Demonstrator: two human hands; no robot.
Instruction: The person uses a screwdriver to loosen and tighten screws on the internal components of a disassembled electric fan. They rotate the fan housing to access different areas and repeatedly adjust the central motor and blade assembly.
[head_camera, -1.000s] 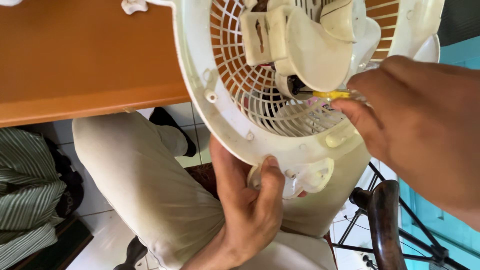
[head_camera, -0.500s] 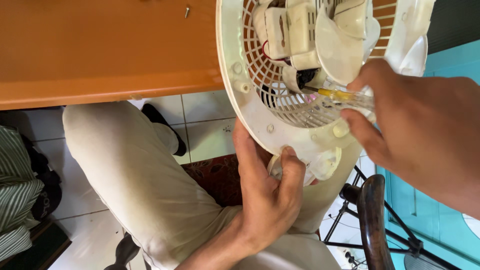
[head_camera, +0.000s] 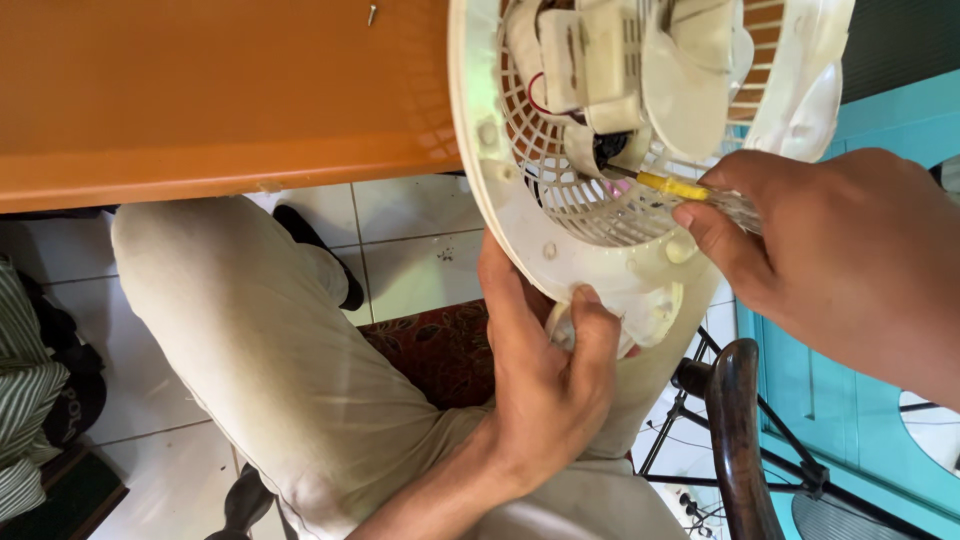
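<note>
Head view, one entry: my left hand (head_camera: 550, 380) gripped the fan grille (head_camera: 520, 200) at its near rim, over my lap. My right hand (head_camera: 830, 250) held a screwdriver (head_camera: 672, 186), tip inside at the motor housing (head_camera: 600, 60). Housing not yet off; one screw (head_camera: 372, 14) lay on the table (head_camera: 200, 100).

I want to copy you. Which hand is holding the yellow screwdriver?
The right hand holds the screwdriver, poking through the white fan grille. The left hand grips the grille's bottom edge.
</note>
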